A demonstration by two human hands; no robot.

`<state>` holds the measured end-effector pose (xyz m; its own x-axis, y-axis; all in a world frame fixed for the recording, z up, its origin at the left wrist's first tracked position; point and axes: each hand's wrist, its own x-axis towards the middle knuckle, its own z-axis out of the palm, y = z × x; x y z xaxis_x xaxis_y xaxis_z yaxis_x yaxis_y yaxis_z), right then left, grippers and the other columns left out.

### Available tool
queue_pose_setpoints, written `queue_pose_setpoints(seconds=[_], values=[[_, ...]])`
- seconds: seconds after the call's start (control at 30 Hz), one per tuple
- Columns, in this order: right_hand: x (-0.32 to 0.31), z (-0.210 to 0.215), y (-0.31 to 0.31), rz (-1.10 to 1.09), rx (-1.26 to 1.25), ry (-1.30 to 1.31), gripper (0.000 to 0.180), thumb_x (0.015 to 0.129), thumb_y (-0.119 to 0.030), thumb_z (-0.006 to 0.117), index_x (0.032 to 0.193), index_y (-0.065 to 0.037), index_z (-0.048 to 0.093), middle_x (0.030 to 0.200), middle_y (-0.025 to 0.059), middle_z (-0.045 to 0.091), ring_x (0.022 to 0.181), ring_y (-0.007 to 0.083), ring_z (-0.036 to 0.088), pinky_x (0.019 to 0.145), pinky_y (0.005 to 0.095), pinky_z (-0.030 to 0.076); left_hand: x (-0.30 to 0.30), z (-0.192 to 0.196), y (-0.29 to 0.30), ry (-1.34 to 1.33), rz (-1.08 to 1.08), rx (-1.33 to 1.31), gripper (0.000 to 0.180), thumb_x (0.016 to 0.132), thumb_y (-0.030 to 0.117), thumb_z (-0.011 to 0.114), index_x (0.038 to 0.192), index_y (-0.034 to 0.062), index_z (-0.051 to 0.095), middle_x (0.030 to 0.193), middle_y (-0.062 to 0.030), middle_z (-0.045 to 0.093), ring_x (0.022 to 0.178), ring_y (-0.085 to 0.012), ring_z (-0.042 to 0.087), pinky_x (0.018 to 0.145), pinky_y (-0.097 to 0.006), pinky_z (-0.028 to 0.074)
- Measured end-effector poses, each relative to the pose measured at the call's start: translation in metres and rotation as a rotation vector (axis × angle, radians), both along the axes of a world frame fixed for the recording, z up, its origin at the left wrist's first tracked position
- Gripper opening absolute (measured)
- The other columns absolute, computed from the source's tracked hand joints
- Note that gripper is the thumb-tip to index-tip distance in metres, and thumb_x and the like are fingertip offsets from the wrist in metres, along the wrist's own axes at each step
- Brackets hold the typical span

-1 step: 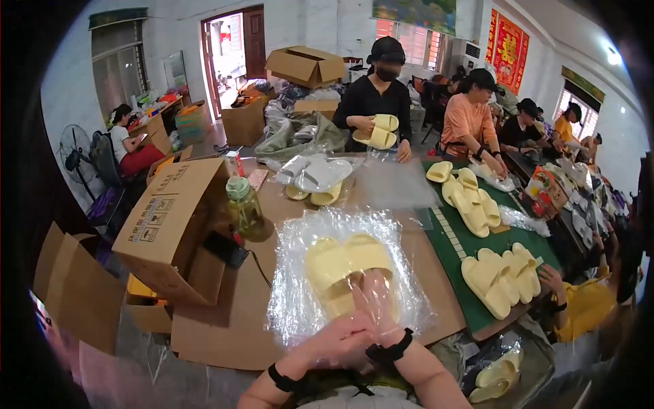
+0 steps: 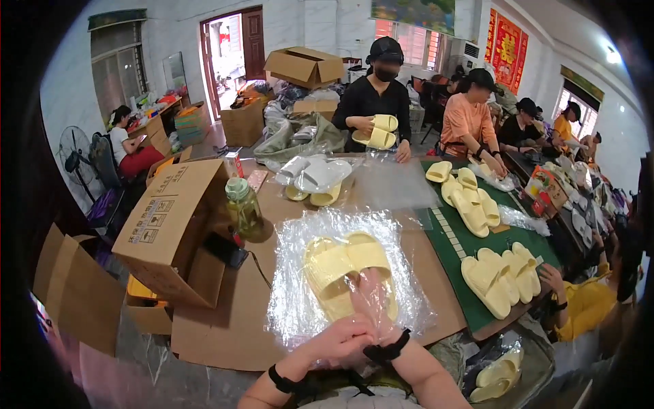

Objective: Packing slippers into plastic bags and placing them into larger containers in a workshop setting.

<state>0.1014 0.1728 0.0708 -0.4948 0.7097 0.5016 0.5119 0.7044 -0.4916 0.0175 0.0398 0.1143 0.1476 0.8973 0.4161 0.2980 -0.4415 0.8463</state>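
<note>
A pair of pale yellow slippers (image 2: 333, 274) lies side by side within a clear plastic bag (image 2: 289, 300) on the table in front of me. My right hand (image 2: 370, 297) reaches into the bag, its fingers closed on the slippers near the straps. Its fingertips are partly hidden by the slippers and the shiny film. Close to my right wrist, my left hand (image 2: 345, 335) is closed, pinching the near edge of the bag. Both my wrists wear black bands.
Left of the bag stand a green-lidded bottle (image 2: 243, 210) and an open cardboard box (image 2: 167, 228). Flat clear bags (image 2: 398, 183) lie beyond. On the right, several yellow slippers (image 2: 501, 278) rest on a green mat (image 2: 449, 273). Across the table a co-worker (image 2: 375, 102) holds slippers.
The slippers and my right hand have shifted very slightly up and to the left inside the bag. My left hand stays at the bag's edge.
</note>
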Motion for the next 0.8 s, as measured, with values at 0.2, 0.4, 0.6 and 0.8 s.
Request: queue_pose_setpoints(seconds=[0.2, 0.4, 0.6, 0.8], values=[[-0.04, -0.059, 0.066, -0.104, 0.196, 0.031, 0.025, 0.095, -0.027, 0.062, 0.104, -0.003, 0.062, 0.101, 0.0165, 0.059, 0.101, 0.0387, 0.058, 0.07, 0.05, 0.05, -0.014, 0.021, -0.004, 0.151, 0.183, 0.094, 0.007, 0.083, 0.005, 0.071, 0.09, 0.0052, 0.07, 0.086, -0.0088, 0.067, 0.084, -0.029, 0.061, 0.077, -0.038, 0.05], [-0.052, -0.05, 0.05, 0.088, 0.114, 0.091, 0.055, 0.095, -0.034, 0.063, 0.136, 0.0, 0.05, 0.127, 0.0269, 0.055, 0.117, 0.0427, 0.054, 0.095, 0.0487, 0.05, -0.037, 0.006, -0.016, 0.417, 0.53, 0.166, 0.015, 0.078, 0.006, 0.074, 0.093, 0.007, 0.074, 0.092, -0.0081, 0.067, 0.087, -0.0281, 0.06, 0.079, -0.037, 0.05], [0.05, -0.011, -0.012, 0.362, -0.16, 0.073, 0.051, 0.091, -0.028, 0.071, 0.134, -0.006, 0.056, 0.128, 0.0209, 0.059, 0.118, 0.0369, 0.059, 0.097, 0.0423, 0.05, -0.042, -0.017, -0.026, 0.365, 0.586, -0.013, 0.09, 0.067, 0.041, 0.088, 0.142, 0.0111, 0.049, 0.153, -0.0211, 0.034, 0.136, -0.0426, 0.036, 0.109, -0.053, 0.038], [0.111, 0.053, -0.01, 0.288, -0.178, -0.008, 0.033, 0.085, -0.025, 0.077, 0.114, -0.012, 0.069, 0.102, 0.0086, 0.067, 0.094, 0.0253, 0.065, 0.081, 0.035, 0.053, -0.043, -0.054, -0.027, 0.496, 0.59, -0.165, 0.083, 0.076, 0.032, 0.078, 0.148, 0.0101, 0.043, 0.158, -0.028, 0.026, 0.141, -0.0515, 0.029, 0.113, -0.056, 0.033]])
